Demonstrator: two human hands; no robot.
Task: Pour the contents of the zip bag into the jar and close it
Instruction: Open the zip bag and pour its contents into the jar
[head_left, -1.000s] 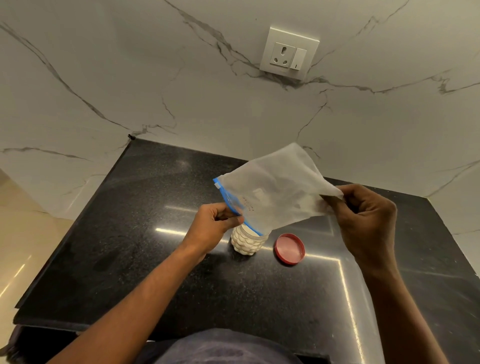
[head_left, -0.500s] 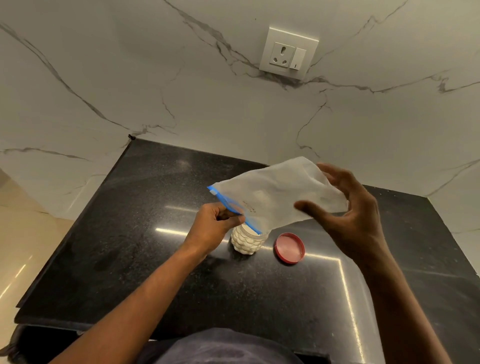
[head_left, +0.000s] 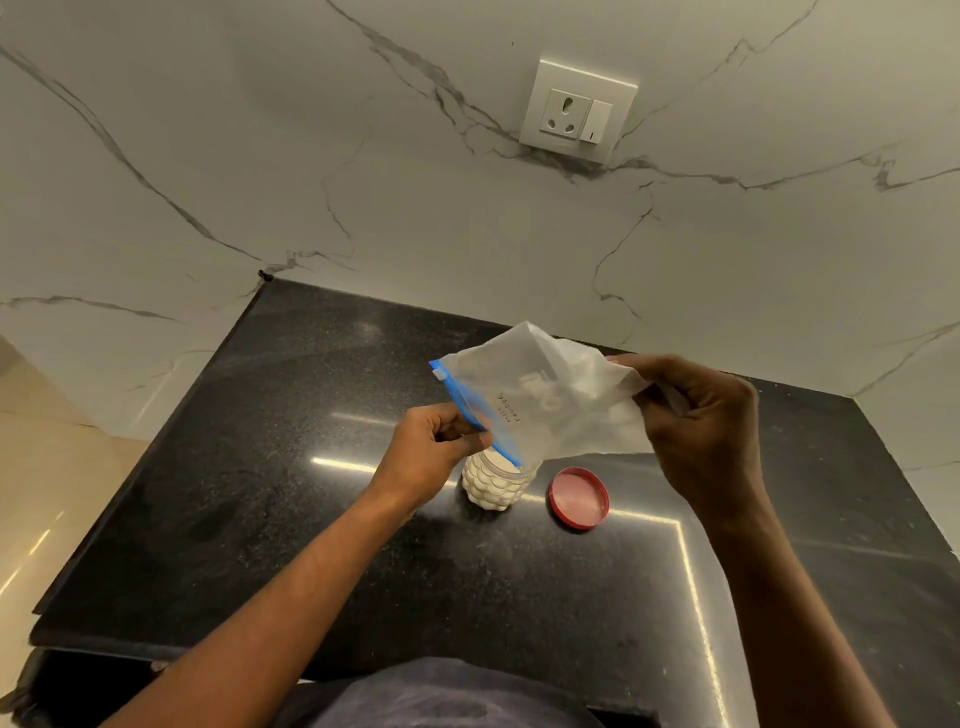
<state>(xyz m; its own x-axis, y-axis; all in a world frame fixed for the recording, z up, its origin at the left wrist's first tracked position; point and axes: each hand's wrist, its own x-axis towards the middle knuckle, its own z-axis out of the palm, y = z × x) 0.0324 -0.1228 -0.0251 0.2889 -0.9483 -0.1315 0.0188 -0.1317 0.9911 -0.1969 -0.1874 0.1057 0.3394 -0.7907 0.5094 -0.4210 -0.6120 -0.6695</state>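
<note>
A clear zip bag (head_left: 550, 405) with a blue zip strip hangs tilted over a small textured jar (head_left: 496, 486) that is filled with white powder. The bag's zip end points down at the jar's mouth. My left hand (head_left: 434, 449) pinches the bag at the blue strip, just left of the jar. My right hand (head_left: 701, 431) grips the bag's bottom end, raised to the right. A red lid (head_left: 579, 498) lies flat on the black countertop (head_left: 291, 467) right of the jar, apart from it.
A white marble wall rises behind the counter, with a socket and switch plate (head_left: 576, 111) high on it. The counter's left edge drops to a beige floor (head_left: 47, 499).
My right hand had let go and spread open half a second ago; now it grips the bag's bottom end again. The left hand and the jar have stayed put.
</note>
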